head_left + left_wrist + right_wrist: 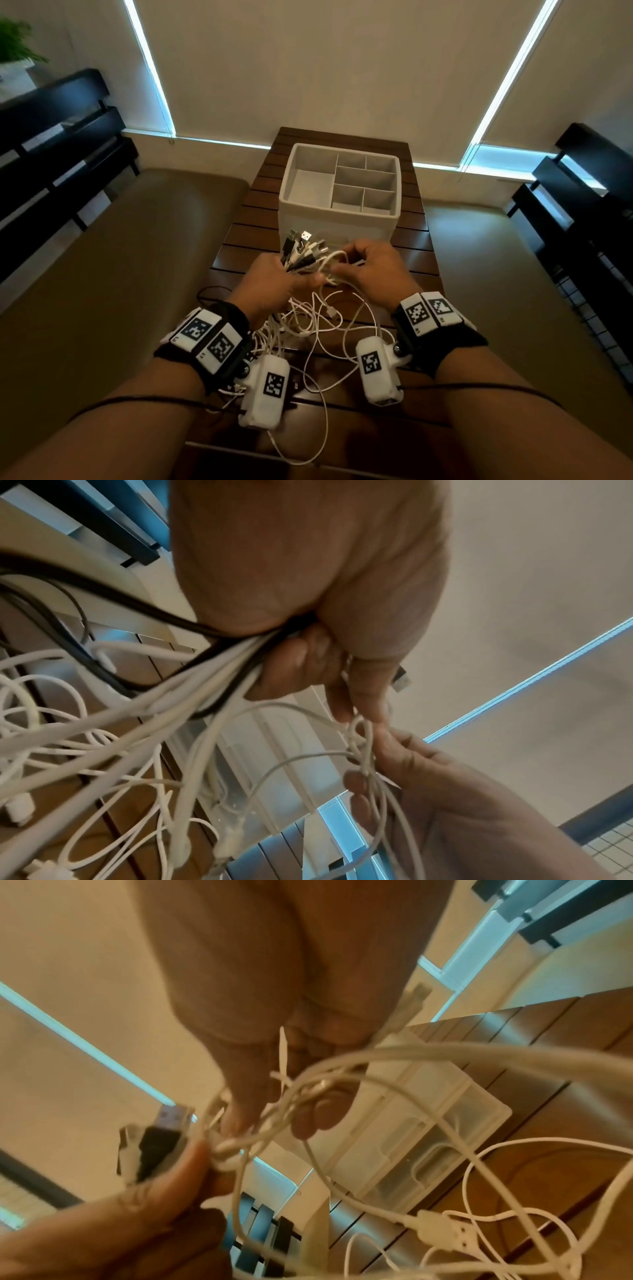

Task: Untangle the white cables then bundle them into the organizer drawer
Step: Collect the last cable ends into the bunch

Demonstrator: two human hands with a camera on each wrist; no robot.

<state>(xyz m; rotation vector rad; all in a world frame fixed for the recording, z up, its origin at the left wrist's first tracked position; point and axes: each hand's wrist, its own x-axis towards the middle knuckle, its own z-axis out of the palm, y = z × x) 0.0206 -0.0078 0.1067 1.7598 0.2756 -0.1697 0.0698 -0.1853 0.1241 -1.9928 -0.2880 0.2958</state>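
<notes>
Cables (318, 329): white, tangled over table (416, 236), before empty organizer (339, 209). Left hand (274, 284) clenches gathered plug ends; right hand (368, 270) pinches loops. Step: untangling. Next, likely: free one strand without tightening knots.

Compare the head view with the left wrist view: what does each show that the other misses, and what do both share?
Only the head view shows the top of the white organizer, its compartments holding no cables, and the fan of plug ends above the left hand. Only the left wrist view shows the left hand's fingers curled round the bundle from below, with a black cable running into the grip. Both show the white cables and the right hand pinching a knot of strands.
</notes>
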